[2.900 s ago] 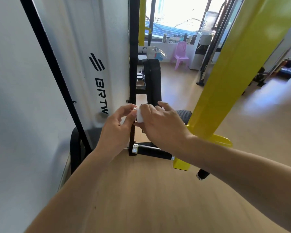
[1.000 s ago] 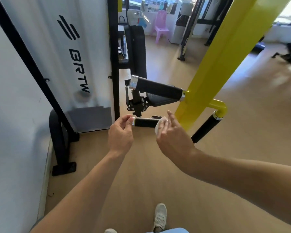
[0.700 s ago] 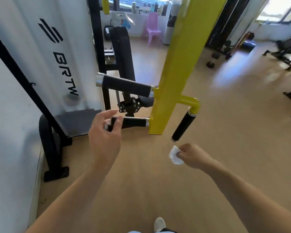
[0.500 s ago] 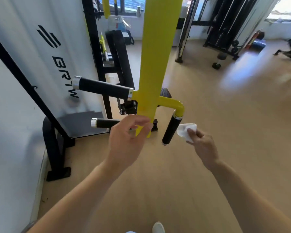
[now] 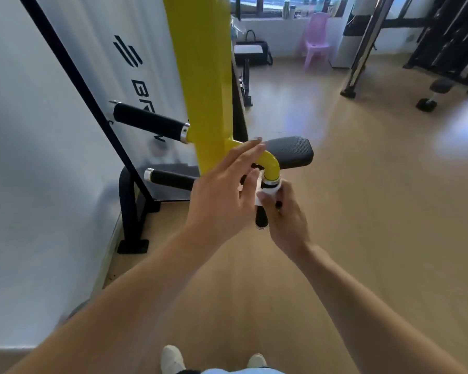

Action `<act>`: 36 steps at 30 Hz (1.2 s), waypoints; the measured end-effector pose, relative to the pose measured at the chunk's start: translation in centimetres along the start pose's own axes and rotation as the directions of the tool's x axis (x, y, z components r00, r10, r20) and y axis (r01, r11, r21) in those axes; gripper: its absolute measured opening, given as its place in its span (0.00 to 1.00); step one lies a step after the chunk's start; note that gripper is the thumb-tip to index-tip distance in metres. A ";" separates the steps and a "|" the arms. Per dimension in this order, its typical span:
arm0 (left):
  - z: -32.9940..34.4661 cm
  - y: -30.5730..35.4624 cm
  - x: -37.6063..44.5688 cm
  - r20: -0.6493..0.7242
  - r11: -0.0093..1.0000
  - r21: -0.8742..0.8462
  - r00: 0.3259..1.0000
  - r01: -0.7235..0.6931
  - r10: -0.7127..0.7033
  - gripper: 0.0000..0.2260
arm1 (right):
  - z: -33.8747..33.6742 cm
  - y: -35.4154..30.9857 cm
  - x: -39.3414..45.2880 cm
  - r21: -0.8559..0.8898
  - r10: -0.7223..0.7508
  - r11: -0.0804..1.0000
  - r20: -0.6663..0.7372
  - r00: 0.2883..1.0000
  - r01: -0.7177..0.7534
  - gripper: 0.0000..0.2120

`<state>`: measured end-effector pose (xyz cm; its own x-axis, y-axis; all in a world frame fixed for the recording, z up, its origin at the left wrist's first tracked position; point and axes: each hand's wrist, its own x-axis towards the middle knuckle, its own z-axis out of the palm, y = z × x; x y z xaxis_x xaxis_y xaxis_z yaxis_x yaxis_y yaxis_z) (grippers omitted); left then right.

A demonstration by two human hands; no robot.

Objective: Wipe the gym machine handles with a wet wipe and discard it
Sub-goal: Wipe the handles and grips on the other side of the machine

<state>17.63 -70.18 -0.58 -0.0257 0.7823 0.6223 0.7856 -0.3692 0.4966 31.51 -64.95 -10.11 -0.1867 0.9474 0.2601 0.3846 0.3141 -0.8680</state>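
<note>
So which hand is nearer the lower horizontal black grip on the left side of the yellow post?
Left. The left hand hangs open just right of that lower grip; the right hand is farther right, clamping the wipe.

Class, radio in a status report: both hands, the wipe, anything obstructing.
Right hand wraps wet wipe around downward black handle, at its top. Left hand open, fingers beside yellow elbow. Nothing obstructing.

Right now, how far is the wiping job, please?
Underway. The right hand presses the white wet wipe around the top of the downward grip under the yellow elbow; the left hand hovers open beside it. Nothing shows whether the upper side grip and lower side grip are clean. Discarding remains.
</note>
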 end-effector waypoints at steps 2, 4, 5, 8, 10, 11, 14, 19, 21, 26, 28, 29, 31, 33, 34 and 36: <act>0.1 0.2 0.4 0.050 0.977 0.204 0.996 0.068 -0.080 0.20 | -0.2 -0.4 0.6 0.020 -0.039 0.999 -0.009 0.999 0.039 0.10; 0.4 0.2 0.0 0.071 0.949 0.306 0.992 0.080 -0.106 0.22 | 0.1 0.3 0.6 -0.037 -0.052 0.998 0.027 0.998 0.053 0.20; 0.6 0.2 -0.4 0.082 0.940 0.333 0.991 0.074 -0.107 0.24 | 0.4 1.0 0.5 -0.085 -0.054 0.995 0.055 0.997 0.058 0.26; 0.9 0.1 -1.2 0.096 0.928 0.370 0.991 0.049 -0.091 0.31 | 1.0 2.3 -0.3 -0.154 -0.013 0.988 0.103 0.995 0.029 0.33; 1.0 0.4 -1.3 0.095 0.924 0.375 0.989 0.066 -0.110 0.33 | 0.9 1.7 -0.2 -0.093 -0.023 0.995 0.050 0.998 0.027 0.29; 1.1 0.5 -1.2 0.098 0.921 0.383 0.988 0.070 -0.116 0.33 | 0.7 1.2 0.1 -0.058 -0.051 0.997 0.012 0.999 0.052 0.26; 1.0 0.8 -1.1 0.108 0.901 0.432 0.989 0.046 -0.102 0.34 | 0.1 -0.5 1.3 -0.054 -0.153 0.987 -0.066 0.986 0.149 0.17; 0.5 0.9 -0.4 0.124 0.805 0.589 0.992 -0.076 0.003 0.26 | 1.2 2.2 0.1 -0.244 -0.087 0.965 0.067 0.994 0.101 0.21; 0.5 0.9 0.0 0.151 0.768 0.628 0.988 -0.128 0.041 0.25 | 1.2 2.5 0.0 -0.219 -0.014 0.975 0.085 0.996 0.032 0.19; 0.2 -0.2 0.3 0.208 0.830 0.523 0.973 -0.197 0.100 0.22 | -0.1 0.0 1.1 -0.075 -0.132 0.989 -0.033 0.991 0.129 0.18; 0.2 -0.4 0.3 0.212 0.853 0.487 0.973 -0.187 0.092 0.22 | 0.1 1.2 0.9 -0.158 -0.166 0.975 -0.035 0.986 0.159 0.16; 0.3 -0.4 0.3 0.216 0.864 0.473 0.973 -0.173 0.077 0.22 | 0.5 2.2 0.6 -0.231 -0.155 0.961 0.005 0.988 0.152 0.16; 0.3 -0.3 0.6 0.220 0.888 0.440 0.975 -0.133 0.038 0.23 | 1.4 4.1 -0.2 -0.342 -0.057 0.935 0.124 0.991 0.097 0.17; 0.2 -0.2 0.9 0.216 0.905 0.412 0.976 -0.106 0.016 0.23 | 1.6 4.2 -0.4 -0.329 -0.005 0.943 0.131 0.991 0.048 0.17; 0.2 -0.1 1.0 0.215 0.907 0.409 0.977 -0.101 0.012 0.23 | 1.4 3.4 0.0 -0.278 -0.036 0.959 0.086 0.996 0.058 0.18; 0.1 0.1 1.0 0.216 0.910 0.404 0.976 -0.096 0.008 0.23 | 0.6 0.8 1.1 -0.159 -0.127 0.980 -0.031 0.991 0.120 0.18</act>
<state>17.76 -69.36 0.07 0.1144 0.8692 0.4810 0.9667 -0.2089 0.1476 31.10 -63.68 -10.80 -0.2062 0.9013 0.3809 0.4982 0.4317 -0.7519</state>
